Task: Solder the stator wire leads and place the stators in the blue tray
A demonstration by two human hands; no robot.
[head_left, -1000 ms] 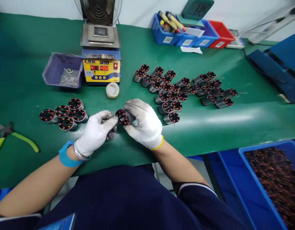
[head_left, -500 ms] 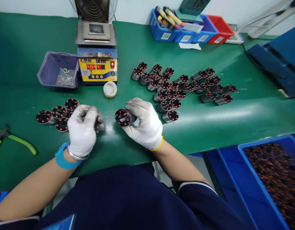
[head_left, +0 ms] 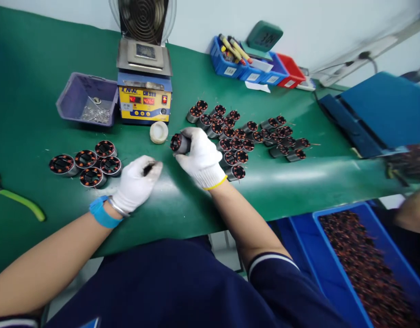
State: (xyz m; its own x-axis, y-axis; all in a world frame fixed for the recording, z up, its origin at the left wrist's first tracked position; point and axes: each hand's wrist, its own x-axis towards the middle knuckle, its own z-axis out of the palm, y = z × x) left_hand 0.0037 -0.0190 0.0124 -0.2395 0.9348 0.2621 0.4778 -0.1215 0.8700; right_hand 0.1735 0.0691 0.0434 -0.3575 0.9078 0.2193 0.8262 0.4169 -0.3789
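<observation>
While the right hand (head_left: 200,157) is closed around one wound coil (head_left: 178,142), holding it on its side just above the green worktop (head_left: 298,175) near the middle, the left hand (head_left: 136,182) rests lightly curled closer to the front edge, pinching something small and dark that I cannot make out. To handle this well, I judge the coil should be gripped by its metal shell, keeping fingers off the copper windings and loose wire ends. The large pile of coils (head_left: 244,136) lies just right of the hand; a small group (head_left: 87,163) sits toward the left edge, short of the yellow heater unit (head_left: 144,102).
</observation>
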